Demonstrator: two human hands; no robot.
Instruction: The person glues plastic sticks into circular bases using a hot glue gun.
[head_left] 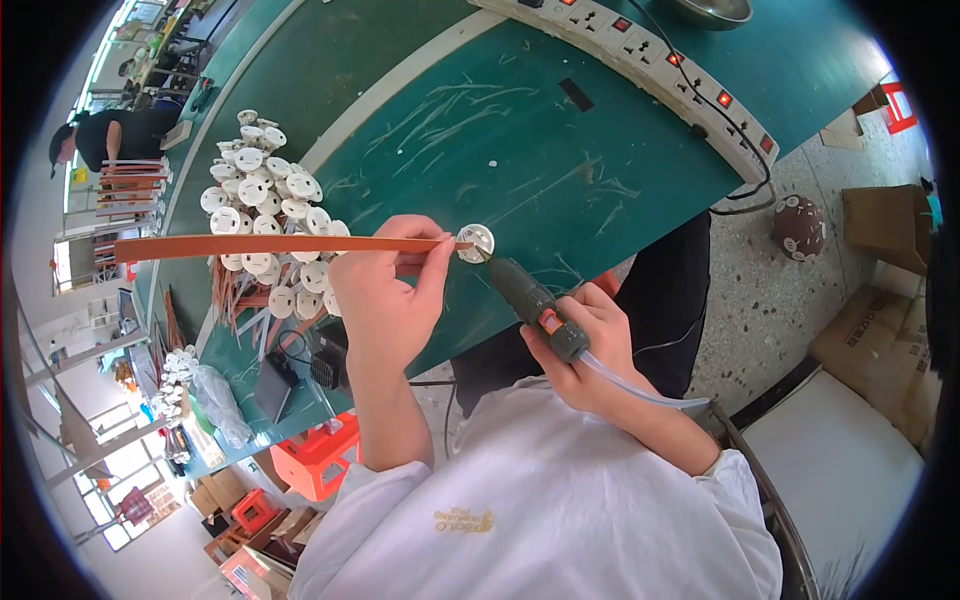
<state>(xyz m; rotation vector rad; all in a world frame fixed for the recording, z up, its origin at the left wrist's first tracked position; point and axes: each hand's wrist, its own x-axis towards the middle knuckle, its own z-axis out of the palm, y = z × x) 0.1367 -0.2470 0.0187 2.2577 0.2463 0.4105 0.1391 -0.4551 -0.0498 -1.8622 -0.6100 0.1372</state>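
Note:
Between the thumb and fingers of my left hand (400,285) is an orange-brown flat strip (250,245), stretching far out to the left. Its near end meets a small round white disc (476,243) just past my fingertips. My right hand (590,345) is wrapped round a dark green glue gun (530,300), and a translucent glue stick (640,388) trails from its back. The gun's nozzle points at the disc and appears to touch it or nearly so. Left of my left hand lies a big pile of white round discs (265,190), with brown strips beneath.
A long white power strip (640,60) with lit red switches runs along the green table's (560,130) far right. A black cable hangs off it. Red stools (318,458) and cardboard boxes (885,230) stand around on the floor. Another person (120,135) sits at the far left.

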